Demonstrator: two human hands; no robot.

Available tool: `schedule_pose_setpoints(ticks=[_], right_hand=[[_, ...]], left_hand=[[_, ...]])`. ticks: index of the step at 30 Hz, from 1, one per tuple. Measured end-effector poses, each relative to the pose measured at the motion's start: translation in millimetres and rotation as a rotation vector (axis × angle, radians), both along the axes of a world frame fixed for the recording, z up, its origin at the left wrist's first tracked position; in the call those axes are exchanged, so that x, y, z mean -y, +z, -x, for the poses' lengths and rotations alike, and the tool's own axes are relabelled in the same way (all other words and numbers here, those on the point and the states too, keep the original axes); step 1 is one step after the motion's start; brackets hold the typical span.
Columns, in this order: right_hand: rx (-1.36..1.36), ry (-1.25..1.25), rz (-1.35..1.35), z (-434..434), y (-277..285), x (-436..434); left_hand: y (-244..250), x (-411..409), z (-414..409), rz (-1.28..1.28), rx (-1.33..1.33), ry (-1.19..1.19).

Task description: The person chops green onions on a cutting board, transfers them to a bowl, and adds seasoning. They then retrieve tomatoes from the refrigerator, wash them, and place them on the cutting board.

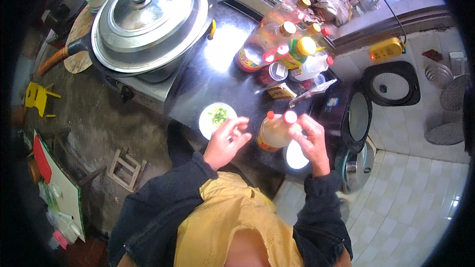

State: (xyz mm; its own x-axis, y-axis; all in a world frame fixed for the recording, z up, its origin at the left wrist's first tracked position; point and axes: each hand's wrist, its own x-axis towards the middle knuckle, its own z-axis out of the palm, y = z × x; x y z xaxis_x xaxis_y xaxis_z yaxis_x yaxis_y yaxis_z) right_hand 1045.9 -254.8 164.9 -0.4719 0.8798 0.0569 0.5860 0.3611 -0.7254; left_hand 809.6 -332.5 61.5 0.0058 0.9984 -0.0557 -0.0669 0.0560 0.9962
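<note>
A translucent plastic bottle [274,133] with red caps and a red-yellow label stands near the front edge of the black counter. My right hand [310,139] is at its right side, fingers bent by the upper part; whether it grips the bottle is hard to tell. A white bowl [297,155] sits just below that hand. To the left, my left hand [227,141] hangs in the air with fingers curled apart and nothing in them. It partly covers the lower right rim of a white bowl [205,116] holding chopped green pieces [219,116].
A large lidded wok [148,26] stands on a stove at the upper left, its wooden handle [55,61] jutting left. Several sauce bottles [263,40] crowd the counter's back. A small box [281,92] and an open rice cooker [358,116] are to the right.
</note>
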Motion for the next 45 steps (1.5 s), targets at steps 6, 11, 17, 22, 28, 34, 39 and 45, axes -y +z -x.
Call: schedule_pose_setpoints(ticks=[6,11,17,22,28,34,39,45], right_hand=[[0.089,0.154,0.088,19.7,-7.1,8.8],[0.146,0.194,0.097,31.2,-20.3,13.3],[0.048,0.121,0.349,36.8,-38.5,7.6],[-0.101,-0.025,0.769,58.7,-61.9,-2.6],[-0.069,-0.125,0.895,81.1,-103.7,-9.1],[-0.026,-0.143,0.894,85.4,-113.1,-10.9],[-0.142,-0.147,0.863,79.4,-96.6,-2.8],[-0.27,-0.061,0.811,56.1,-73.5,14.3]], left_hand=[[25.3,-25.4,15.9,-0.271,-0.284,-0.088],[21.5,-16.8,30.1,-0.228,-0.23,0.009],[-66.5,39.3,30.7,0.391,0.498,-0.232],[-47.5,45.8,-4.5,0.378,0.695,-0.309],[-63.7,57.6,-11.0,0.536,0.656,-0.209],[-69.8,60.2,-10.4,0.555,0.624,-0.178],[-65.9,63.1,-7.5,0.539,0.569,-0.179],[-80.4,87.6,35.3,0.783,0.831,-0.09]])
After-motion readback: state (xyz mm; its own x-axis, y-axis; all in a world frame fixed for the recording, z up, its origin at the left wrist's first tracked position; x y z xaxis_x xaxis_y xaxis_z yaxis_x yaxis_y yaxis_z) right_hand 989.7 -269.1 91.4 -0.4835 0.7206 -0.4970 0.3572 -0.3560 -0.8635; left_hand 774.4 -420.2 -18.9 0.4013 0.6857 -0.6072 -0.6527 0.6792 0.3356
